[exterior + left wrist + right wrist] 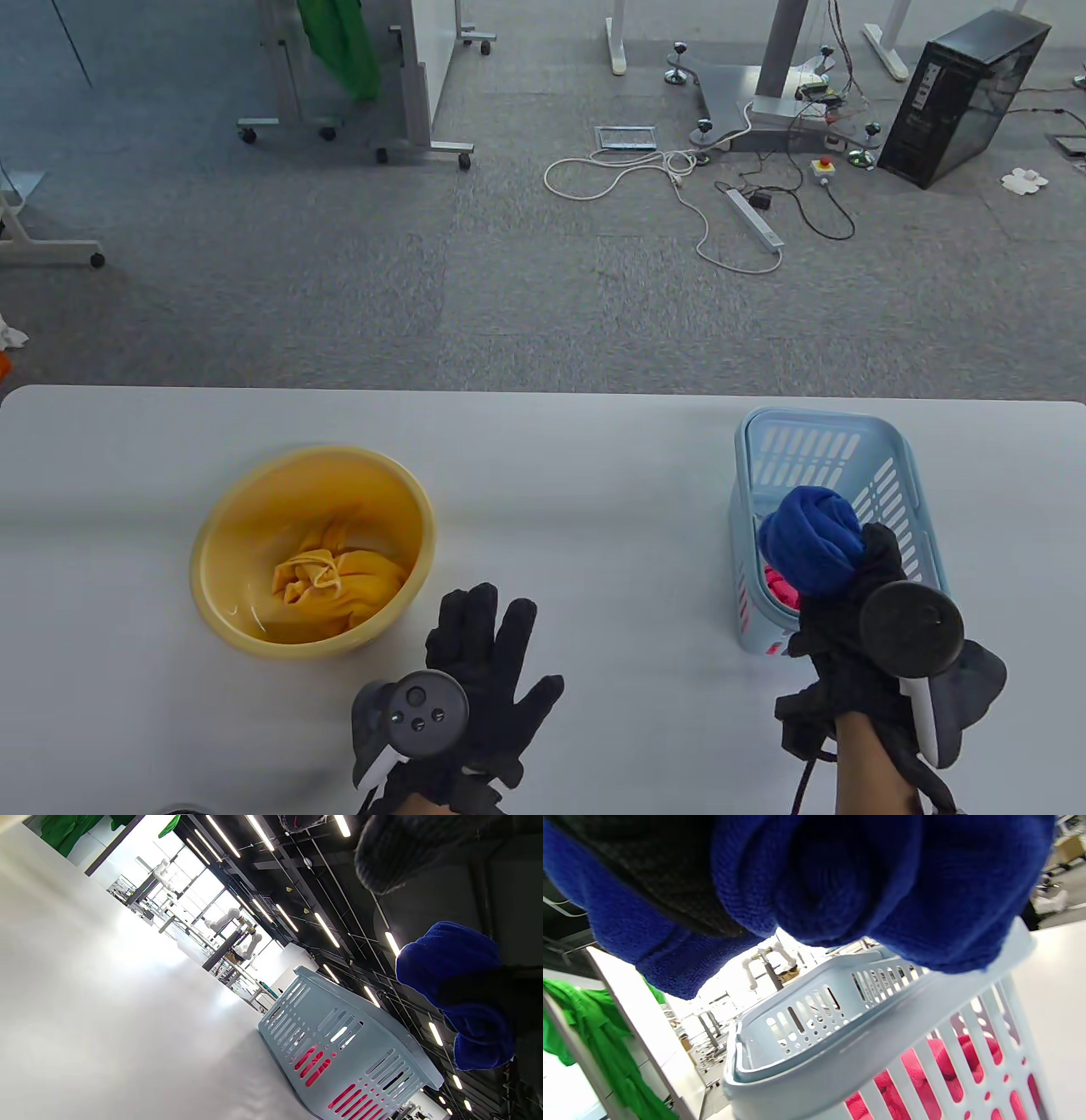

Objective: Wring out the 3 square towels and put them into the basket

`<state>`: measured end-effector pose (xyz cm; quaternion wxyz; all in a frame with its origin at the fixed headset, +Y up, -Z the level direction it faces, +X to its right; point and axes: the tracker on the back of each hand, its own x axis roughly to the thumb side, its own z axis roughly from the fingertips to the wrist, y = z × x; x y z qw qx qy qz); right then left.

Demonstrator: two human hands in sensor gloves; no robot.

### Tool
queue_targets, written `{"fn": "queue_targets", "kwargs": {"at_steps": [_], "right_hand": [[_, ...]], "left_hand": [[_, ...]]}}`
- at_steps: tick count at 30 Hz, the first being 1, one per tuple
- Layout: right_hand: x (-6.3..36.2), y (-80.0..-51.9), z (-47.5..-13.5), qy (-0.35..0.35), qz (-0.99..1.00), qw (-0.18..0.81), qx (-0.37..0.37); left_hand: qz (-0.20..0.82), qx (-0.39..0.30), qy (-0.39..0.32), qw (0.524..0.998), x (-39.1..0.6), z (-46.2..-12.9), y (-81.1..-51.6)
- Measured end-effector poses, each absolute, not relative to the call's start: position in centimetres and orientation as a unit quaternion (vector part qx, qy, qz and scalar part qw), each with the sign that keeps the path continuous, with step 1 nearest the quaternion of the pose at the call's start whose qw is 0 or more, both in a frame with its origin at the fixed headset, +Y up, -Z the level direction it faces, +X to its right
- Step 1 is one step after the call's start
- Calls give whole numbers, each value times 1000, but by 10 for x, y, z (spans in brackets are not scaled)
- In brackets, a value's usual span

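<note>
My right hand (pixel 857 586) grips a bunched blue towel (pixel 810 539) just above the near end of the light blue basket (pixel 836 450). The blue towel (pixel 840 882) fills the top of the right wrist view, over the basket rim (pixel 840 1052). A pink towel (pixel 780 587) lies inside the basket and shows through the slots (pixel 925 1069). A crumpled yellow towel (pixel 335 581) lies in the yellow basin (pixel 254 518) at the left. My left hand (pixel 492 679) hovers over the table with fingers spread and holds nothing. In the left wrist view the blue towel (pixel 458 984) hangs above the basket (pixel 339 1043).
The white table (pixel 577 509) runs the full width, its far edge just beyond the basket. Bare tabletop lies between basin and basket. On the floor behind are cables, a power strip (pixel 755 219), a computer tower (pixel 963 98) and wheeled stands.
</note>
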<state>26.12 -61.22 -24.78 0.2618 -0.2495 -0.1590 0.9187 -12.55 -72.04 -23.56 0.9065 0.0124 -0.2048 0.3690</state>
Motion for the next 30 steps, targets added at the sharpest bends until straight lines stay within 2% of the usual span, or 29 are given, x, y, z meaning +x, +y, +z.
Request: {"fn": "queue_targets", "kwargs": {"at_steps": [8,17,24,30], "right_hand": [[266,-632,-269,-136,919,235,-286],[247,-641,-291,-114,932,184,-291],[246,-650,-304,-70,927,154,-335],[235,-653,-315,-35,936,110,-332]], "left_hand": [[380,10,-195,904,-130,-238,-721],[384,5,-192,903,-130,-238,-722],[388,1,-195,901,-129,-239,-723],[392,-2,-192,900,-129,-239,-724]]}}
